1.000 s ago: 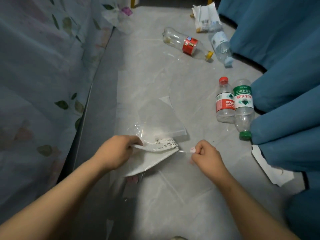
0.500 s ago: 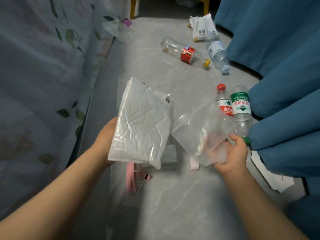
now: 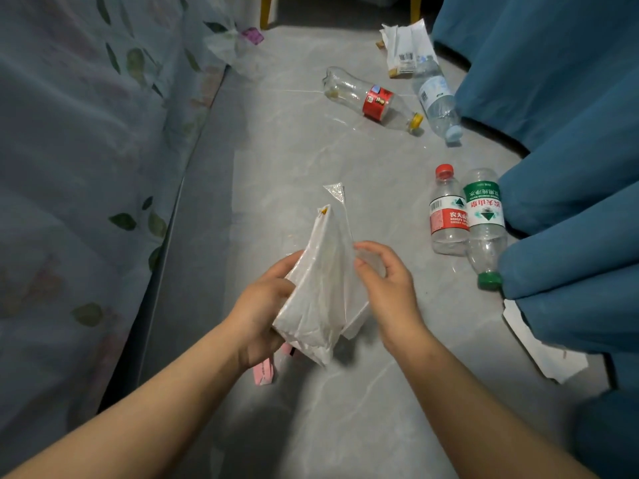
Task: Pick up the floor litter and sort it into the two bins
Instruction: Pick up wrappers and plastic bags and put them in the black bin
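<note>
My left hand [image 3: 262,305] grips a white plastic mailer bag [image 3: 311,302] from its left side, holding it up above the grey floor. Against that bag lies a clear plastic bag [image 3: 340,216], its corner sticking up past the white one. My right hand [image 3: 387,288] presses the clear bag's lower part with bent fingers and thumb. A pink paper strip [image 3: 264,369] lies on the floor under my left wrist. No bin is in view.
Empty bottles lie on the floor: a red-label one [image 3: 447,210] beside a green-label one [image 3: 484,219], farther off a red-banded one [image 3: 373,98] and a clear one [image 3: 437,98]. Crumpled paper [image 3: 403,50] lies at the back, white card [image 3: 539,344] right. Blue curtain [image 3: 567,133] right, leaf-print fabric [image 3: 86,167] left.
Both bags were picked up off the floor one second ago. Half a second ago they were held apart, one per hand; now my right hand has brought the clear bag against the white one.
</note>
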`<action>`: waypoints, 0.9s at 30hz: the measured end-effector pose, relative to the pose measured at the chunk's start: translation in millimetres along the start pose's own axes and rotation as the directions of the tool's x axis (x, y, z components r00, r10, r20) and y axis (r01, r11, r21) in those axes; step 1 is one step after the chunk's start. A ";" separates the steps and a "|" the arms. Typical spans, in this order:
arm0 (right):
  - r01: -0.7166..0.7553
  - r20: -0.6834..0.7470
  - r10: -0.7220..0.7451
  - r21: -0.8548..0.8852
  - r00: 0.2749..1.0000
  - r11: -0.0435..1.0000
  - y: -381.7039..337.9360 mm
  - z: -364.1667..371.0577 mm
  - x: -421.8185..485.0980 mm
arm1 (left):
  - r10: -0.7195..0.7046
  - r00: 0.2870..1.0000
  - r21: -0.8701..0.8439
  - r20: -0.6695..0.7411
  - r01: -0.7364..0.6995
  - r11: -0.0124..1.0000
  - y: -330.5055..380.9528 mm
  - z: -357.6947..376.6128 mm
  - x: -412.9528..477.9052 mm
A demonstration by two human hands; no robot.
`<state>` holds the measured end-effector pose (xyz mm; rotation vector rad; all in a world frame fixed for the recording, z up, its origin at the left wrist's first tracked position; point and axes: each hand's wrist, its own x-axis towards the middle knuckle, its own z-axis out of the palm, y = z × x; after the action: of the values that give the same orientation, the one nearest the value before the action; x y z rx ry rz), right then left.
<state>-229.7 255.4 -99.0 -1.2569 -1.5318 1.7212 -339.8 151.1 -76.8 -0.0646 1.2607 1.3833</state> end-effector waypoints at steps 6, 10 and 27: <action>-0.318 0.165 0.315 -0.011 0.934 0.948 18.4 10.1 1.5 | -0.051 0.989 -0.244 0.137 0.084 0.966 -2.3 -0.2 -0.3; -0.459 0.261 0.414 0.139 0.872 0.878 26.7 3.3 5.1 | -0.089 0.969 -0.169 0.229 0.129 0.977 2.4 1.2 -4.0; -0.336 -0.020 0.346 0.186 0.938 0.923 16.9 -2.4 16.1 | 0.021 0.986 0.329 -0.163 0.034 0.944 -0.2 3.5 32.5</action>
<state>-231.4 266.2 -119.7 -1.5278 -1.1435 1.9731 -347.1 175.3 -97.4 0.0513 1.6163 1.1607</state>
